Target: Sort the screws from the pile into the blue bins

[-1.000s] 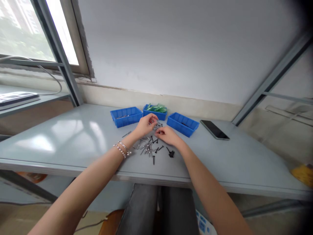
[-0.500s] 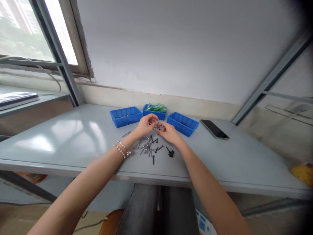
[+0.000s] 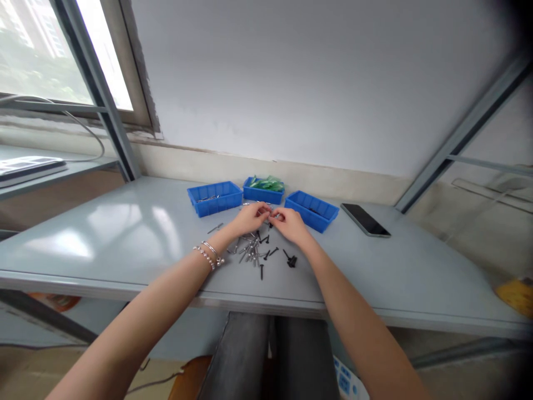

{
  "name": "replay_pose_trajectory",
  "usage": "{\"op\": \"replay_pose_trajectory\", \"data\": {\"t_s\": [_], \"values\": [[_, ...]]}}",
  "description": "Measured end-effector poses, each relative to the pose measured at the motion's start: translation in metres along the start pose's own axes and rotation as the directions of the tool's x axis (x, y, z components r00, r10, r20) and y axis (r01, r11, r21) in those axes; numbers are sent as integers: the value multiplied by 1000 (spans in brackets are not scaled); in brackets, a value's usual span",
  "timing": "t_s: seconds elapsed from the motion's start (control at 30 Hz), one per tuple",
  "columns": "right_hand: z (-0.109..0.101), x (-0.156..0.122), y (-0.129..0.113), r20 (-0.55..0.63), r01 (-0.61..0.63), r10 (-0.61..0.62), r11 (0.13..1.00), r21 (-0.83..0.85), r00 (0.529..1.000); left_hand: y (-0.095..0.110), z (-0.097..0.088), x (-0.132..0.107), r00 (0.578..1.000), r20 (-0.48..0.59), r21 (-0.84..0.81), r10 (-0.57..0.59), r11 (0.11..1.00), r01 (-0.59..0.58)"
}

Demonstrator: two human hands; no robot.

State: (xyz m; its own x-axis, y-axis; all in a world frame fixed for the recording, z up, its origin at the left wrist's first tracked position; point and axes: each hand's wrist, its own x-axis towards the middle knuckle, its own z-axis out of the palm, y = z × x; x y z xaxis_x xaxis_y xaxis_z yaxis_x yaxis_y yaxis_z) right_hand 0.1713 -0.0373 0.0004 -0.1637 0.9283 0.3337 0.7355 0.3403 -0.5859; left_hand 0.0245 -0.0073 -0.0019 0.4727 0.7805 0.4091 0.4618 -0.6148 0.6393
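Observation:
My left hand (image 3: pixel 251 219), with bracelets at the wrist, is bent inward with its fingers closed at the tips. Facing it, my right hand (image 3: pixel 288 224) is closed too, and the fingertips of both almost meet. Small silver bits glint between them, too small to name. Just below lies a pile of silver screws (image 3: pixel 250 251) on the table, partly covered by my left hand. Black screws (image 3: pixel 264 239) lie at the pile's right side. One black screw (image 3: pixel 261 271) is by itself nearer me, and a little black cluster (image 3: pixel 291 260) sits further right.
Behind my hands stand three blue bins: the left bin (image 3: pixel 200 210) with silver pieces, the middle bin (image 3: pixel 263 196) with green plastic packets, the right bin (image 3: pixel 318 224) with dark pieces. A phone (image 3: pixel 366 220) lies right of them on the grey table (image 3: pixel 137 244).
My left hand has lowered slightly and its fingers have drawn in toward my right fingertips. Silver pieces now show behind my hands, in front of the middle bin.

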Motion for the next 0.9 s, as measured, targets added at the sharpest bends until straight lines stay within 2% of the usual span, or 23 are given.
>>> {"op": "replay_pose_trajectory", "data": {"t_s": [0.17,0.53,0.77,0.9], "values": [[0,-1,1,-6,7,-8,998,-59,1000,-2,0,1,996,90,-10,-13,1000,14],[-2,-1,1,6,8,-7,993,-120,1000,0,-1,0,995,103,-24,-6,1000,9],[-4,-2,1,-10,-52,51,989,-137,999,3,-3,-1,991,104,52,78,995,-84],[-3,-2,2,-43,-96,91,988,-119,995,4,-3,-2,993,99,42,65,997,-69]]}}
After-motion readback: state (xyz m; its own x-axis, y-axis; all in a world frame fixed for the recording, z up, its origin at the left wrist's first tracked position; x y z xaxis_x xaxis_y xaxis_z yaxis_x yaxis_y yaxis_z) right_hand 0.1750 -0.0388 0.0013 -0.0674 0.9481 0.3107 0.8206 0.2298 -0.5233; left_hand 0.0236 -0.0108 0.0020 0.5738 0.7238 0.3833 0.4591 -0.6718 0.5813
